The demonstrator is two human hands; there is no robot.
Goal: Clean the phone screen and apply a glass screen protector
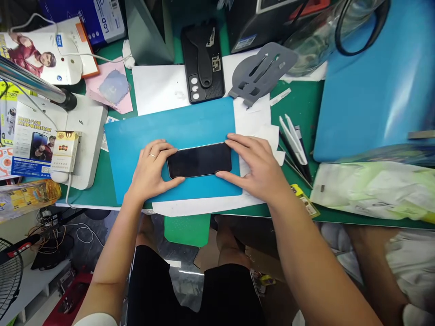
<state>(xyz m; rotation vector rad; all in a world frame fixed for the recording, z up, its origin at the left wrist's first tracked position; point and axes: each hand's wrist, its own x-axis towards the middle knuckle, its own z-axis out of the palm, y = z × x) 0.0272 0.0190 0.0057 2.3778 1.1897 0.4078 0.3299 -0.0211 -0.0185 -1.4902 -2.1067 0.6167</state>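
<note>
A smartphone [200, 160] with a dark screen lies lengthwise on a blue mat [142, 131], screen up. My left hand [152, 170] grips its left end, thumb along the near edge and fingers at the far edge; a ring shows on one finger. At the other end, my right hand [254, 167] holds the phone the same way, thumb below and fingers above. Beyond the mat lies a black phone case [204, 63] with its camera holes showing. A grey slotted stand [261, 70] sits to the right of the case.
White paper [159, 88] lies under the mat. On the right are tweezers and pens [295, 145], a wipes pack [370, 190] and a large blue sheet [377, 90]. A white lamp base [84, 149] carries a cigarette box [64, 151] on the left. Another person's leg [374, 258] shows lower right.
</note>
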